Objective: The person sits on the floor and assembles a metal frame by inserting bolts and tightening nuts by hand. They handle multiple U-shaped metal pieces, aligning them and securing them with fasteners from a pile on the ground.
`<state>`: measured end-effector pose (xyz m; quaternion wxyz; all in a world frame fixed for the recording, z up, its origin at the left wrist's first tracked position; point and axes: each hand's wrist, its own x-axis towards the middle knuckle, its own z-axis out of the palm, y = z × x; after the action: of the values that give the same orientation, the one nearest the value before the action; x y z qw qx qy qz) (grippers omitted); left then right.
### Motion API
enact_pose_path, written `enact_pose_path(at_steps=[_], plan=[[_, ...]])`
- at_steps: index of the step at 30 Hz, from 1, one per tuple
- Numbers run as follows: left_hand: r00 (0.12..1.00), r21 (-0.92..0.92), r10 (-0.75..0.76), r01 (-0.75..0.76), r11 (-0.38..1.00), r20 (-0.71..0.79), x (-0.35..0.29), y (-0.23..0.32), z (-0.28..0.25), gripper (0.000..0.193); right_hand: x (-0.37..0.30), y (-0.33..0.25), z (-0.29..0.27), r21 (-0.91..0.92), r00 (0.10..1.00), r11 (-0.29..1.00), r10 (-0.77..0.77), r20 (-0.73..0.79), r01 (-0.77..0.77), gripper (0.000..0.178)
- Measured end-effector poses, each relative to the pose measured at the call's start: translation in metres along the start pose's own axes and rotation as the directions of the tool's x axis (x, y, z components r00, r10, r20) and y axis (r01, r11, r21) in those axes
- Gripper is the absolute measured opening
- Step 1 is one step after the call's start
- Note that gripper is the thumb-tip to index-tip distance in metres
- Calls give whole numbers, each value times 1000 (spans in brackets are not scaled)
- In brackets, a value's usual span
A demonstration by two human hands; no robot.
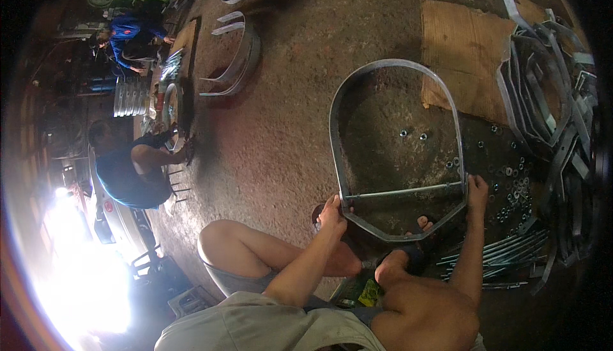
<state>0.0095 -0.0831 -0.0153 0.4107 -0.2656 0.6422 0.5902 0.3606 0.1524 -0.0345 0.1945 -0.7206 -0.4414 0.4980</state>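
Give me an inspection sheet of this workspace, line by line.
Surface: rough dirt floor; cardboard sheet lying flat.
Job's things: bent metal strap hoop with a threaded rod across its lower end.
Clutter: loose nuts, pile of metal straps, bundle of rods.
Hands: left hand and right hand at the rod's ends.
Cables: nothing seen.
Surroundings: two other people working at left; more hoops.

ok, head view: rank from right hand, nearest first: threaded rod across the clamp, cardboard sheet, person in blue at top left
1. Threaded rod, at the right hand, running left.
2. Cardboard sheet, up past the clamp's arch.
3. Person in blue, far top left.
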Motion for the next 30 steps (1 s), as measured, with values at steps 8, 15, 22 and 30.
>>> enact_pose_path(at_steps=[8, 15, 22, 30], plan=[[1000, 263, -5, 11, 965, -21, 3, 10, 5, 31, 6, -5, 0, -177, 999, 983, -53, -13, 50, 43], [998, 86, -67, 64, 994, 23, 7, 3, 2, 29, -1, 20, 7, 62, 993, 998, -1, -118, 8, 25], [991, 93, -107, 100, 991, 76, -6, 19, 6, 29, -16, -9, -2, 397, 991, 910, 83, 107, -119, 15], [996, 111, -92, 89, 990, 21, 1, 15, 10, 26, -5, -12, -2, -11, 997, 997, 76, 17, -76, 36]])
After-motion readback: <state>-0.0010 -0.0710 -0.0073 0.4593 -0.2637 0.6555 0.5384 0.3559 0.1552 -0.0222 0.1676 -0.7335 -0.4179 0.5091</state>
